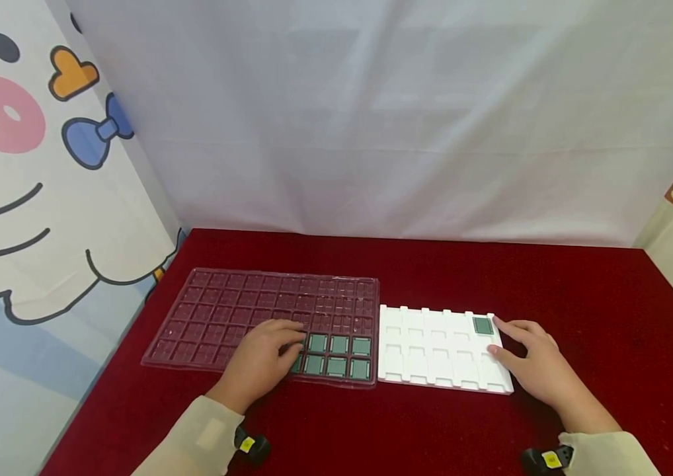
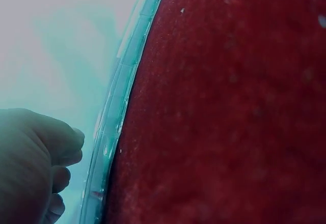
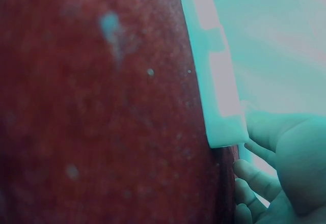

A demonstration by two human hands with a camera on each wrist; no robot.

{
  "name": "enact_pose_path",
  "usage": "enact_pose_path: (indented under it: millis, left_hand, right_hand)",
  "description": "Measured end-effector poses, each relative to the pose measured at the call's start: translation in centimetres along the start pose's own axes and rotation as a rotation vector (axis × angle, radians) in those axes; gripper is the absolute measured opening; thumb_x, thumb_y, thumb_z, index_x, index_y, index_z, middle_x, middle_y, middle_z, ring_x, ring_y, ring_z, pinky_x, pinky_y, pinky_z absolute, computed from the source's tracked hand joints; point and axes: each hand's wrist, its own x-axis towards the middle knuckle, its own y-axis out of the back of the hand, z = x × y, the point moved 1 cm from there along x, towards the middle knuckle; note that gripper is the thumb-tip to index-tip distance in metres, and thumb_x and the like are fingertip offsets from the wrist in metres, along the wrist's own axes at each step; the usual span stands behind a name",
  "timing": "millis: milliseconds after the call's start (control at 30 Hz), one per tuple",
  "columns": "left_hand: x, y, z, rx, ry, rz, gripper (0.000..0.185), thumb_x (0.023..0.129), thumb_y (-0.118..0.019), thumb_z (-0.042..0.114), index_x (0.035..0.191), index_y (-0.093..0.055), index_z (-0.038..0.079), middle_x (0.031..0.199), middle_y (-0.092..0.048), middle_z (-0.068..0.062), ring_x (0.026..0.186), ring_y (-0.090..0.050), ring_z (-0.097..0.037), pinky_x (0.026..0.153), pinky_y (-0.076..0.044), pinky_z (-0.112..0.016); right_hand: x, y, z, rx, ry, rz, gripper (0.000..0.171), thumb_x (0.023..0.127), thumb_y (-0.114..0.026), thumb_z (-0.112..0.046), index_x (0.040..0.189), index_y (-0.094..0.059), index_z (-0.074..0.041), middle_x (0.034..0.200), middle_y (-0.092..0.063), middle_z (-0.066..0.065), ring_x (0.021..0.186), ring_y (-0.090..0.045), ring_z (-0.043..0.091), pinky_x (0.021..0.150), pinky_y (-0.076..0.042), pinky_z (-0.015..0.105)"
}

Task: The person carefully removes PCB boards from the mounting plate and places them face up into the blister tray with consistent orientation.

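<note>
In the head view, my left hand [image 1: 260,360] is over the near part of a transparent compartment tray [image 1: 211,317], fingers bent and thumb close to the fingertips. Beside its fingertips, green square chips [image 1: 339,345] sit in two rows of pockets. Whether a chip is between the fingers is hidden. My right hand [image 1: 535,363] touches the right edge of a white pocketed tray [image 1: 426,357], thumb and index finger apart. One green chip [image 1: 482,325] lies in that tray's far right pocket. In the right wrist view, the thumb meets the white tray's corner [image 3: 224,127].
Both trays lie side by side on a dark red cloth [image 1: 336,430]. A white curtain [image 1: 372,119] hangs behind the table, and a cartoon-printed sheet [image 1: 15,198] hangs at the left. Each wrist wears a small black camera [image 1: 251,445].
</note>
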Motion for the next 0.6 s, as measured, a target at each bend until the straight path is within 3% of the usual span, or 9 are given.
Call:
enact_pose_path:
  millis: [267, 600]
  left_hand:
    - [0.19, 0.31, 0.57, -0.045, 0.046, 0.001, 0.019, 0.093, -0.077, 0.013, 0.112, -0.081, 0.012, 0.125, -0.070, 0.001, 0.121, -0.063, -0.025, 0.104, -0.052, -0.048]
    - [0.54, 0.35, 0.98, -0.067, 0.037, 0.015, 0.018, 0.091, -0.079, 0.012, 0.109, -0.081, 0.010, 0.122, -0.071, 0.000, 0.119, -0.063, -0.026, 0.102, -0.052, -0.047]
  right_hand:
    - [-0.01, 0.06, -0.03, -0.001, 0.011, 0.004, 0.068, 0.099, -0.070, -0.029, 0.156, -0.043, -0.002, 0.148, -0.038, 0.032, 0.131, -0.034, 0.054, 0.099, -0.038, 0.074]
    - [0.01, 0.07, 0.03, -0.007, 0.016, 0.008, 0.067, 0.099, -0.069, -0.028, 0.156, -0.043, -0.002, 0.148, -0.038, 0.032, 0.130, -0.035, 0.054, 0.099, -0.039, 0.074]
